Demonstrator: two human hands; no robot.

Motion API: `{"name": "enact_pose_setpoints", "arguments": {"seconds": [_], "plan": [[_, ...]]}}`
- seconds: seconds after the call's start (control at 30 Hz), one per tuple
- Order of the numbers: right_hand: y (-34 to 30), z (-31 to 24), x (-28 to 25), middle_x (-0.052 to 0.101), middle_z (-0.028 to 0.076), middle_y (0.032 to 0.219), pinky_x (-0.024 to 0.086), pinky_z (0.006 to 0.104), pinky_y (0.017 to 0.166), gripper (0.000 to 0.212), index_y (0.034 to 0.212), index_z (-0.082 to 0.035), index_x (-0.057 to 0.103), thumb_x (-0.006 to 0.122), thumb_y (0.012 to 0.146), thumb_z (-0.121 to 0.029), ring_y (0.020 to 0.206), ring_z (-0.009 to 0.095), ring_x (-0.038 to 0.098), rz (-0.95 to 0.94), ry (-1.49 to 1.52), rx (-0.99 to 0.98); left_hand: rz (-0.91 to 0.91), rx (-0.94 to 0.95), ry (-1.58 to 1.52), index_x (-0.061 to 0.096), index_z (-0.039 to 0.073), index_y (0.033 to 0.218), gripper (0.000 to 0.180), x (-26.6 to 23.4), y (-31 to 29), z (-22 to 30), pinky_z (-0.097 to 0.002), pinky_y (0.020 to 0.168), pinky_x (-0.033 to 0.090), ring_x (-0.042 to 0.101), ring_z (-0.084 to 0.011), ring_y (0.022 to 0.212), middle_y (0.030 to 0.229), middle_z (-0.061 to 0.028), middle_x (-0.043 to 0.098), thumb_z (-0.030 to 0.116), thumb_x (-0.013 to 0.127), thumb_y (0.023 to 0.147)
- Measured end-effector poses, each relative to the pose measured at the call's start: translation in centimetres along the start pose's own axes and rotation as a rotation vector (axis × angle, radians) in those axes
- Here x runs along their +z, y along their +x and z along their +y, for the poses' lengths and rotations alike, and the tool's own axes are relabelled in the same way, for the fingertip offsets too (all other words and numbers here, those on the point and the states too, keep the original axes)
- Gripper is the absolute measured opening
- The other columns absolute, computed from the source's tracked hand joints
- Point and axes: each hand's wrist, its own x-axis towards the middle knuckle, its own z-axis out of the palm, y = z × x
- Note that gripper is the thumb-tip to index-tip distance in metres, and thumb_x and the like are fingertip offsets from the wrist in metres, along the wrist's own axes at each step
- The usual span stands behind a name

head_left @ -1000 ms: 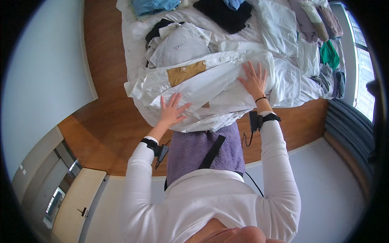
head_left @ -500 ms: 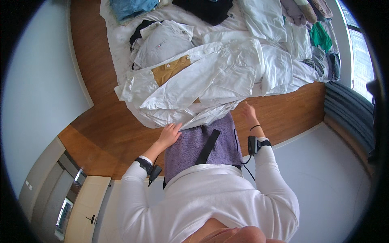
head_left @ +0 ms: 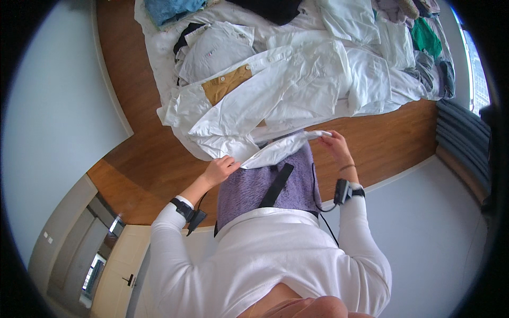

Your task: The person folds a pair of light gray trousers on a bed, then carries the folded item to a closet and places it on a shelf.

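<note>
A white button-up shirt with a tan patch lies spread at the near side of the bed, its near edge drawn out over my lap. My left hand is closed on that edge at the lower left. On the other side, my right hand pinches the edge's right end between thumb and fingers. Between my hands the strip of cloth is lifted and stretched slantwise above the purple fleecy garment at my waist. Part of the shirt's near side is folded and hidden underneath.
Beyond the shirt lie a bunched light-grey shirt, a blue garment, a black garment, more white garments and a green one. Blue curtains hang at the right; a cream door stands at the lower left.
My right hand has taken hold of the shirt's right end and drawn it nearer. The edge between my hands has risen and straightened, while my left hand stays at its corner.
</note>
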Motion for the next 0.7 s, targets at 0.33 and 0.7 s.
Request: {"name": "enact_pose_setpoints", "arguments": {"seconds": [0.33, 0.7], "plan": [[-9.6, -16.8, 3.0, 0.057, -0.001, 0.080, 0.041, 0.0207, 0.066, 0.007, 0.085, -0.002, 0.059, 0.063, 0.080, 0.000, 0.072, 0.005, 0.050, -0.109, -0.354, -0.649, 0.303, -0.362, -0.136, 0.056, 0.003, 0.102, 0.024, -1.8, 2.9, -4.4, -0.0388, 0.066, 0.048, 0.060, -0.0321, 0.076, 0.086, -0.0147, 0.061, 0.007, 0.066, 0.081], [11.6, -17.1, 8.7, 0.049, 0.015, 0.132, 0.038, 0.0342, 0.101, 0.068, 0.133, -0.001, 0.043, 0.075, 0.080, -0.027, 0.123, 0.026, 0.046, 0.081, -0.789, -0.564, 0.286, -0.865, -0.631, 0.051, -0.002, 0.069, 0.031, -0.5, 6.8, -17.0, -0.0291, 0.054, 0.035, 0.037, -0.0084, 0.059, 0.058, -0.0008, 0.039, 0.019, 0.061, 0.089]]}}
